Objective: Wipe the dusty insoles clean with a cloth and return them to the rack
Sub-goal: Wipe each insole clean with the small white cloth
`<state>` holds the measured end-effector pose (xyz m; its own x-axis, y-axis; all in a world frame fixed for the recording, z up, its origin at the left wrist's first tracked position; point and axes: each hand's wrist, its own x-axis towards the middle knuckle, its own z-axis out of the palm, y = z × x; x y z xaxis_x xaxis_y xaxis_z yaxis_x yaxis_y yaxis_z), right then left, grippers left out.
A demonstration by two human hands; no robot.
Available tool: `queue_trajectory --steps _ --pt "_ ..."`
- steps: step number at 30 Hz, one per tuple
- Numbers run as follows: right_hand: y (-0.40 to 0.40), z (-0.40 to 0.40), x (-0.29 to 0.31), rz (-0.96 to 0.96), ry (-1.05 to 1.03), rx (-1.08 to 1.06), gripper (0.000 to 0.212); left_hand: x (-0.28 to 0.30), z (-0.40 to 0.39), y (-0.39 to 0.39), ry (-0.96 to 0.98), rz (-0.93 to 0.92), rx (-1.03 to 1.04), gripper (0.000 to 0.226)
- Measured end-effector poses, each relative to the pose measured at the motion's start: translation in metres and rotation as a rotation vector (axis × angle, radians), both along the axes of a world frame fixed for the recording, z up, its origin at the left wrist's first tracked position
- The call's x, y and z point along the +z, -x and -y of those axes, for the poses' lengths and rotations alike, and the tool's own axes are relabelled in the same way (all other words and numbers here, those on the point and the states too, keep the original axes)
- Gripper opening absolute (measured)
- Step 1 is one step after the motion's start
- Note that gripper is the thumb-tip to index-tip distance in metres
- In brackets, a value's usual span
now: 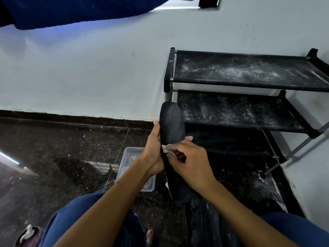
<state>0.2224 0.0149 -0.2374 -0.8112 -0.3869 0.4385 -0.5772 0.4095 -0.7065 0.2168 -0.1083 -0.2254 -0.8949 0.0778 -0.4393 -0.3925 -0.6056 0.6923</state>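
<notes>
Status: wiping is in progress. One insole (171, 125) is visible, held upright at centre frame, toe end up, just in front of the lower left corner of the rack (249, 72). The left hand (153, 148) grips its left edge, fingers curled round the back. The right hand (192, 157) pinches a small pale cloth (167, 148) against the middle of the insole; its fingers are curled over the cloth. The exposed upper part of the insole appears dark grey with only faint dust, so this piece is judged partly cleaned; the lower part is hidden behind the hands and cannot be assessed.

Remaining: finish the wipe, then place the insole on the rack. No insole lies on either visible shelf, so no return step is complete as far as the view shows. Both shelves carry white dust.

Count:
- Insoles in view: one. Dark shapes at lower centre may be further insoles; this cannot be confirmed.
- Cloths: one in hand.
- Rack shelves visible: two, with a third darker level below.
- Clear plastic container (135, 168): one, on the floor at lower centre, behind the left forearm.
</notes>
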Motion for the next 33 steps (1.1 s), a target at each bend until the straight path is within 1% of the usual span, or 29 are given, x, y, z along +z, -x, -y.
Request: queue_trajectory --steps 3,5,7,9,12,14,16,18,20,21,23,25,26,29,30,31,33 --pt "0.003 -0.001 0.000 -0.057 -0.076 0.015 0.017 0.001 0.001 -0.002 0.054 -0.004 -0.073 0.078" --pt "0.010 -0.005 0.003 -0.133 -0.113 -0.058 0.018 0.001 0.000 -0.004 0.082 -0.001 -0.080 0.069" --pt "0.020 -0.010 0.005 -0.138 -0.106 -0.169 0.018 0.000 -0.002 -0.005 0.113 0.006 -0.092 0.063" --pt "0.021 -0.011 0.005 -0.125 -0.097 -0.198 0.018 -0.001 -0.004 -0.005 0.147 0.022 -0.096 0.067" --pt "0.011 -0.004 0.000 -0.144 -0.128 -0.031 0.020 -0.002 -0.001 -0.004 0.160 0.047 -0.114 0.083" --pt "0.010 -0.003 0.000 -0.135 -0.130 0.017 0.019 -0.001 -0.001 -0.004 0.145 0.053 -0.129 0.084" --pt "0.021 -0.009 0.002 -0.148 -0.092 -0.081 0.018 -0.002 -0.004 -0.005 0.147 0.061 -0.127 0.076" --pt "0.034 -0.017 0.004 -0.126 -0.018 -0.221 0.016 -0.003 -0.006 -0.006 0.148 0.050 -0.174 0.076" --pt "0.036 -0.019 0.004 -0.121 0.028 -0.284 0.018 -0.005 -0.007 -0.008 0.138 0.041 -0.225 0.077" --pt "0.033 -0.016 0.003 -0.134 0.031 -0.264 0.020 -0.004 -0.008 -0.009 0.142 0.041 -0.233 0.075" --pt "0.025 -0.010 0.000 -0.157 0.033 -0.153 0.023 -0.005 -0.009 -0.008 0.157 0.042 -0.244 0.072" --pt "0.025 -0.011 0.001 -0.176 0.036 -0.104 0.022 -0.006 -0.010 -0.008 0.180 0.036 -0.287 0.077" --pt "0.030 -0.014 0.002 -0.177 0.043 -0.134 0.022 -0.006 -0.010 -0.008 0.190 0.033 -0.322 0.078" --pt "0.047 -0.027 0.004 -0.128 0.080 -0.321 0.022 -0.006 -0.009 -0.011 0.207 0.032 -0.453 0.080" --pt "0.048 -0.028 0.004 -0.114 0.088 -0.340 0.022 -0.006 -0.010 -0.011 0.212 0.030 -0.469 0.080" --pt "0.046 -0.027 0.004 -0.121 0.082 -0.318 0.022 -0.006 -0.010 -0.011 0.214 0.028 -0.469 0.080" --pt "0.036 -0.020 0.003 -0.151 0.054 -0.201 0.021 -0.007 -0.010 -0.010 0.216 0.020 -0.443 0.082"
